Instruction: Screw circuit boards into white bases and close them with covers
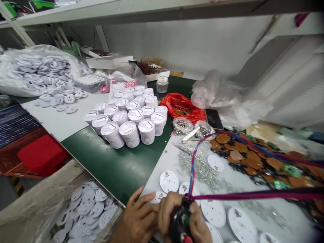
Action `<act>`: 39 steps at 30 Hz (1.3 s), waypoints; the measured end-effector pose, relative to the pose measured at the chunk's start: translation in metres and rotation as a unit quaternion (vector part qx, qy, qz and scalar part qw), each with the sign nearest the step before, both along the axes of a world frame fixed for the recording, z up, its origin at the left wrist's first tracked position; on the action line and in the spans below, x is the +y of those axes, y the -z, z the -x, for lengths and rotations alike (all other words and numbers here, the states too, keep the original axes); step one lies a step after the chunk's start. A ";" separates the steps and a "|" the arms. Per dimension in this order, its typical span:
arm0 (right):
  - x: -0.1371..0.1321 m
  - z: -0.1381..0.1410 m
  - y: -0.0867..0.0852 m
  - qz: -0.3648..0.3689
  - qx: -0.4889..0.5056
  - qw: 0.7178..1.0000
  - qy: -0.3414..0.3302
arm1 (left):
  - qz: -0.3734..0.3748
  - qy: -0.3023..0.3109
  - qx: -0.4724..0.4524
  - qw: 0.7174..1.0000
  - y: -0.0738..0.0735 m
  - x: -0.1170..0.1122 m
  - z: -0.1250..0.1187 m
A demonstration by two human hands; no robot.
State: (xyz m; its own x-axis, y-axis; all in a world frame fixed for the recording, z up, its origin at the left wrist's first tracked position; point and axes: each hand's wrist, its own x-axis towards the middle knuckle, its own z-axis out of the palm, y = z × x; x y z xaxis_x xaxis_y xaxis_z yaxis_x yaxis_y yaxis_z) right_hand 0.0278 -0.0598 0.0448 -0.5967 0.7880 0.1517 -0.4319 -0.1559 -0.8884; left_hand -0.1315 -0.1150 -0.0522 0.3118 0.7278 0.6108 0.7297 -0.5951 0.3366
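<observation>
This looks like a small-parts assembly workshop: on a dark green bench top (113, 168) stand rows of tall stacks of round white plastic cups or discs (129, 131), and a bulging clear plastic bag (7, 82) spills more loose white discs at the far left. On the pale grey work sheet (158, 168) lie flat white drilled discs (169, 181), a heap of tiny silver metal pieces (197, 165) and a spread of brown and black parts (253, 158), under a long white shelf (152, 11).
</observation>
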 end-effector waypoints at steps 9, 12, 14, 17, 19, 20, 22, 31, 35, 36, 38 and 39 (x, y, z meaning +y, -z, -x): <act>0.068 -0.035 -0.028 0.003 0.056 0.963 0.265 | -0.056 -0.018 -0.050 0.997 0.008 0.003 -0.007; 0.082 -0.032 -0.013 0.007 0.039 0.957 0.286 | -0.051 -0.016 -0.054 0.997 0.005 0.003 -0.007; 0.085 -0.029 -0.002 0.008 0.027 0.960 0.280 | -0.040 -0.015 -0.062 0.997 0.001 0.003 -0.006; 0.084 -0.029 0.007 0.010 0.016 0.963 0.270 | -0.002 -0.025 -0.078 0.997 -0.011 0.002 -0.004; 0.082 -0.032 0.004 0.008 0.013 0.962 0.271 | 0.049 -0.039 -0.079 0.995 -0.023 0.004 -0.004; 0.081 -0.034 0.001 0.007 0.013 0.962 0.273 | 0.075 -0.043 -0.081 0.993 -0.029 0.007 -0.005; 0.080 -0.038 -0.007 0.005 0.018 0.962 0.272 | 0.110 -0.048 -0.104 0.987 -0.042 0.017 -0.010; 0.077 -0.042 -0.023 -0.007 0.031 0.960 0.277 | 0.263 -0.001 -0.016 0.965 -0.054 0.102 -0.056; 0.076 -0.044 -0.024 -0.014 0.033 0.957 0.289 | 0.257 0.015 -0.002 0.966 -0.043 0.118 -0.065; 0.076 -0.045 -0.025 -0.013 0.035 0.956 0.292 | 0.253 0.015 0.003 0.967 -0.042 0.119 -0.065; 0.076 -0.048 -0.026 -0.008 0.039 0.954 0.298 | 0.243 0.013 0.014 0.970 -0.040 0.118 -0.064; 0.075 -0.049 -0.027 -0.006 0.042 0.953 0.300 | 0.237 0.011 0.019 0.971 -0.041 0.117 -0.063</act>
State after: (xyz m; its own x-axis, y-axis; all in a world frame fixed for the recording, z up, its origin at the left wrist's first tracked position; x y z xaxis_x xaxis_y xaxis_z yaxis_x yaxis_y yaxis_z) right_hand 0.0765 0.0154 0.0721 -0.0256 0.9814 0.1905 -0.5095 0.1512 -0.8471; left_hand -0.0686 0.0019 -0.0116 0.3468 0.9171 0.1965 0.7361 -0.3960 0.5489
